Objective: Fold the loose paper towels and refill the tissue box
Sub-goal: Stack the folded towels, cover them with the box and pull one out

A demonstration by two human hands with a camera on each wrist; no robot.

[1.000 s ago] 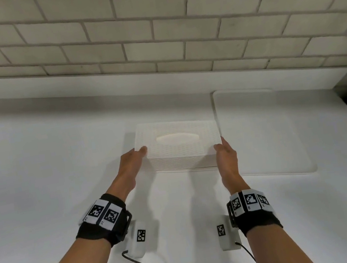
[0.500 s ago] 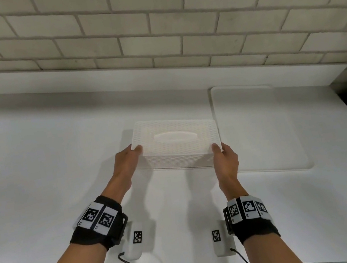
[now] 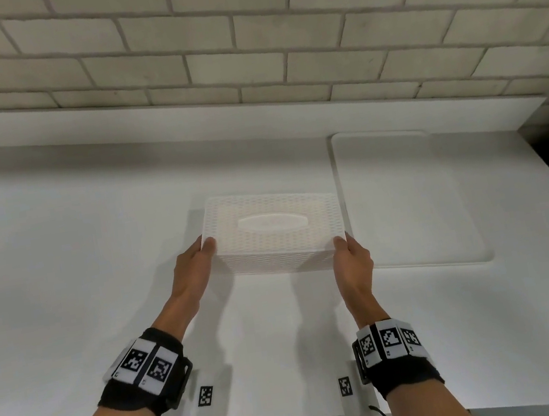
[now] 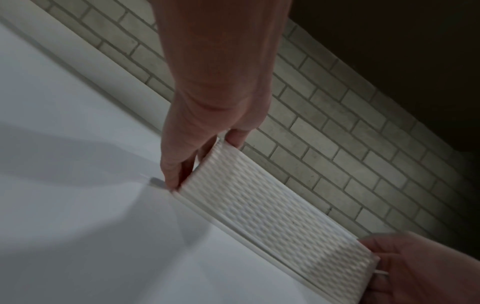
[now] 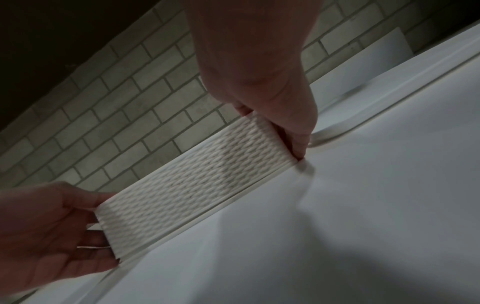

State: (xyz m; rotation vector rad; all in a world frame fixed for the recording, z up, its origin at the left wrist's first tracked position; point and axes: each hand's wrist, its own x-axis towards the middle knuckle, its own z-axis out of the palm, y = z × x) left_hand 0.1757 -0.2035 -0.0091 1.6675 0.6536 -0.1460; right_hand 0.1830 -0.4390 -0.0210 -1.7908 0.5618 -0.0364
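Observation:
A white woven-pattern tissue box with an oval slot on top stands on the white table. My left hand grips its near left corner, thumb on the lid and fingers down the side. At the near right corner my right hand holds it the same way. The left wrist view shows the box's near side between my left hand and my right hand. A flat white paper towel sheet lies in front of the box and reaches past the table's front edge.
A white rounded tray or mat lies just right of the box. A brick wall with a low white ledge runs along the back. The table's front edge is close to my wrists, with floor tiles and shoes below.
Both hands have drawn back slightly toward me with the box, and their thumbs now sit on the lid's near corners. The box stays beside the tray.

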